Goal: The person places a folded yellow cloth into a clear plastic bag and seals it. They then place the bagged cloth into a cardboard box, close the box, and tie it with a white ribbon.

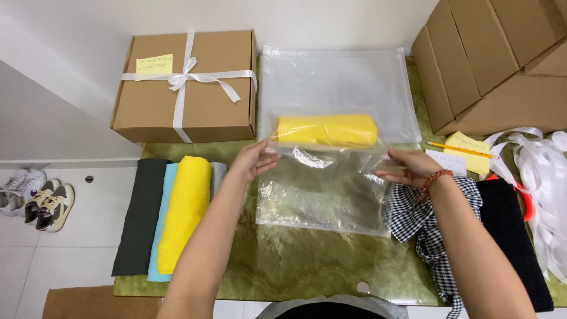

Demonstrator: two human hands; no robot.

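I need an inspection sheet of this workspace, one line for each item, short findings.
Surface: green marbled table, mostly covered.
Job's things: rolled yellow cloth inside clear plastic bag; a second clear bag lies behind.
Clutter: folded cloths at left, checked cloth, black cloth, white ribbon, pencil, yellow notes.
Grippers: left hand and right hand each hold a bag edge.
Cables: nothing seen.
Surroundings: ribboned box, stacked boxes, shoes on floor.

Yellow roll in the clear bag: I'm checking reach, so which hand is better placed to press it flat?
Probably left: the left hand touches the clear bag nearest the yellow roll.
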